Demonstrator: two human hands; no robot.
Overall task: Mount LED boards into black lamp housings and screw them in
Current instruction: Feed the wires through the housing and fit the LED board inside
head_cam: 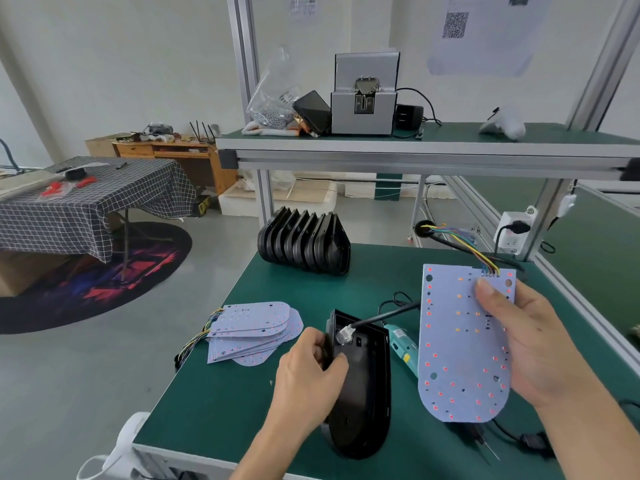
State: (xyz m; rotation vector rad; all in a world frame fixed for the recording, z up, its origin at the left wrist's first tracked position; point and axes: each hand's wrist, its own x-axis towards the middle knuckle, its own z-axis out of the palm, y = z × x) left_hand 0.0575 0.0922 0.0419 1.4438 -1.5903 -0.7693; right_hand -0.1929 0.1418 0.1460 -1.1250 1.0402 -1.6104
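My right hand (533, 344) holds a white LED board (457, 344) upright above the table, thumb on its face, coloured wires (464, 242) running from its top edge. My left hand (308, 372) grips the left rim of a black lamp housing (363, 386) tilted on the green table, its open side facing right. A black cable with a clear plug (346, 332) reaches into the housing's top. A stack of LED boards (252, 330) lies to the left. A row of black housings (304, 242) stands at the table's far edge.
A teal electric screwdriver (403, 348) lies between the housing and the held board. The shelf above carries a grey screw feeder (363, 98) and a bag of screws (273, 109). A power strip (514, 230) hangs on the frame at right.
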